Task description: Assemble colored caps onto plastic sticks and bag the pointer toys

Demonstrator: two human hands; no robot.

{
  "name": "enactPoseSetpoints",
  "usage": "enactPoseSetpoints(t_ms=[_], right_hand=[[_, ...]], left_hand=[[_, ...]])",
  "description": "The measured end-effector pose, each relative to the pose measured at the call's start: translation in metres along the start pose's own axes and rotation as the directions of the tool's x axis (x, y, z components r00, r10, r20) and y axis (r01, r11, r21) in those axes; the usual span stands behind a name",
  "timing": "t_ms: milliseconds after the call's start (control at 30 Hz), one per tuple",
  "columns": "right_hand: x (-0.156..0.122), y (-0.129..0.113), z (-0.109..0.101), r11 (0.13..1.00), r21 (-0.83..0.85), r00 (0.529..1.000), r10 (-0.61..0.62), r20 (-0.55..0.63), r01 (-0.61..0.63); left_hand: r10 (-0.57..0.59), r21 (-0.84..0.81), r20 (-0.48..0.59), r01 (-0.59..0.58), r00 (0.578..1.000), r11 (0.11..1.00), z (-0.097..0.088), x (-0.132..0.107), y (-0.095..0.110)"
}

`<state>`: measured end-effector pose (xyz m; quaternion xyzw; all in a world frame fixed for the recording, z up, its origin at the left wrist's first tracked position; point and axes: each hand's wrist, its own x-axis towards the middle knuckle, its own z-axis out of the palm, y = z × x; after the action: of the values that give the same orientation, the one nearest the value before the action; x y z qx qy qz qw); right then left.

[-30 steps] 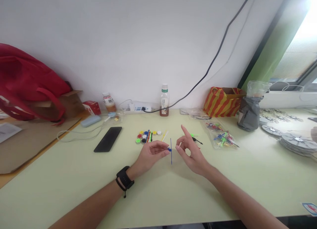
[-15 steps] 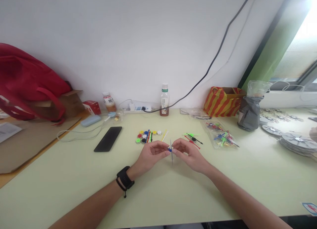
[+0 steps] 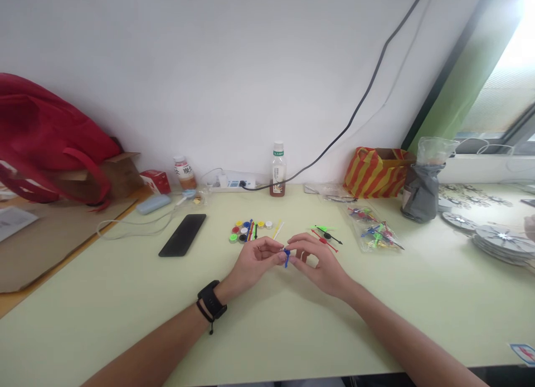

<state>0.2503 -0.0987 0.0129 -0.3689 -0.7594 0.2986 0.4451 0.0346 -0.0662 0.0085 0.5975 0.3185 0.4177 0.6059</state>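
Observation:
A small blue plastic spinner arrow (image 3: 287,254) is pinched between the thumb and fingers of my left hand (image 3: 261,259), above the middle of the table. My right hand (image 3: 318,262) is close against its right side, thumb and index finger apart with the index fingertip at the arrow's top. Whether that fingertip touches it, I cannot tell. Beyond my left hand lie several coloured round caps (image 3: 233,238) and a bunch of coloured arrow strips (image 3: 251,231). Beyond my right hand rest a few spinner arrows (image 3: 327,236) in green, black and red.
A black phone (image 3: 183,235) lies left of my hands. Clear bags of coloured arrows (image 3: 379,235) and a stack of grey discs (image 3: 504,242) are to the right. Along the wall stand a bottle (image 3: 278,172), a power strip (image 3: 238,180) and a striped bag (image 3: 374,172).
The blue arrow has turned from edge-on, and one arm now points downward. My right fingers have loosened and shifted slightly; my left hand stays nearly in place.

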Motion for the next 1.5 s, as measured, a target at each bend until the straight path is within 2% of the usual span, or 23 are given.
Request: enactPoseSetpoints(t_ms=[200,300,367,433,500,567,633,700,733,933,1100,1200,1300,1400,1500], right_hand=[[0.0,0.004,0.0,0.991,-0.131,1.0,-0.013,0.02,0.016],[0.002,0.007,-0.009,0.969,-0.244,0.997,-0.052,-0.055,0.038],[0.003,0.009,-0.017,0.949,-0.315,0.987,-0.085,-0.139,0.037],[0.004,0.011,-0.023,0.925,-0.379,0.968,-0.108,-0.227,0.015],[0.003,0.016,-0.025,0.89,-0.454,0.953,-0.113,-0.28,-0.028],[0.002,0.022,-0.023,0.83,-0.553,0.974,-0.062,-0.216,-0.07],[0.001,0.028,-0.017,0.742,-0.666,0.997,0.046,-0.065,-0.078],[0.002,0.031,-0.013,0.655,-0.753,0.988,0.149,0.042,-0.067],[0.003,0.031,-0.012,0.625,-0.778,0.983,0.176,0.059,-0.066],[0.007,0.028,-0.014,0.57,-0.818,0.976,0.213,0.05,-0.082],[0.009,0.034,-0.018,0.503,-0.856,0.97,0.242,0.006,-0.12],[0.008,0.04,-0.029,0.438,-0.878,0.954,0.293,-0.065,-0.195],[0.007,0.046,-0.041,0.396,-0.881,0.937,0.324,-0.129,-0.258],[0.005,0.049,-0.047,0.395,-0.878,0.944,0.29,-0.16,-0.27],[0.005,0.049,-0.045,0.445,-0.862,0.965,0.201,-0.171,-0.245]], left_hand=[[-0.053,0.087,0.048,0.049,0.997,0.995,0.0,0.0,-0.002],[0.04,0.317,-0.03,-0.029,0.999,0.948,-0.005,0.002,0.0],[0.194,0.559,-0.068,-0.123,0.979,0.82,-0.012,0.004,0.002],[0.332,0.753,-0.037,-0.192,0.942,0.629,-0.02,0.007,0.004],[0.386,0.859,0.019,-0.212,0.922,0.466,-0.029,0.01,0.003],[0.373,0.916,0.051,-0.192,0.927,0.353,-0.035,0.012,0.001],[0.336,0.948,0.064,-0.162,0.94,0.273,-0.038,0.014,-0.001],[0.297,0.965,0.078,-0.147,0.952,0.218,-0.039,0.014,-0.004],[0.285,0.969,0.084,-0.144,0.955,0.198,-0.039,0.015,-0.004],[0.253,0.974,0.128,-0.17,0.959,0.151,-0.037,0.015,-0.005],[0.269,0.952,0.158,-0.219,0.95,0.215,-0.037,0.014,-0.004],[0.283,0.931,0.178,-0.255,0.942,0.262,-0.035,0.013,-0.001],[0.306,0.922,0.195,-0.281,0.932,0.266,-0.034,0.013,0.001],[0.321,0.919,0.22,-0.306,0.921,0.248,-0.035,0.013,0.0],[0.299,0.914,0.261,-0.334,0.918,0.229,-0.037,0.013,-0.004]])
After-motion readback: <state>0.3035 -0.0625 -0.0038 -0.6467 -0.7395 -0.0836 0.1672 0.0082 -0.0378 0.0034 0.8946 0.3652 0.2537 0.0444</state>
